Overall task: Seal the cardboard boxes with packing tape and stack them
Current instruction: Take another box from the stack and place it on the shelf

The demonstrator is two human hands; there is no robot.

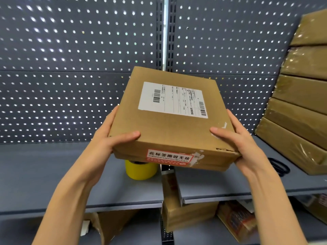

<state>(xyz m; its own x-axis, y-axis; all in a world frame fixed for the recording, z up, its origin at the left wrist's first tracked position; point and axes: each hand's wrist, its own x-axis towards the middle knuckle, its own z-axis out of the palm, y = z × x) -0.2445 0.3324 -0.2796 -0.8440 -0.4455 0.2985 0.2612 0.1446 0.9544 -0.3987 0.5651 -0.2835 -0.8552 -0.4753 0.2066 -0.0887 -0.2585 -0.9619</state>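
Hands: left hand (pixel 113 138) at 9 o'clock, right hand (pixel 235 138) at 3, both gripping.
Box: flat matte cardboard box (pixel 169 128), rectangular, between them.

box (pixel 169 124) above tape roll (pixel 141 169), stack (pixel 300 103) rt

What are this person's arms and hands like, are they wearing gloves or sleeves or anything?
No gloves. The left hand and right hand are bare, and both forearms are bare all the way to the picture's bottom edge, so no sleeve shows. No watch, ring or wristband is visible. Nails look short and plain.
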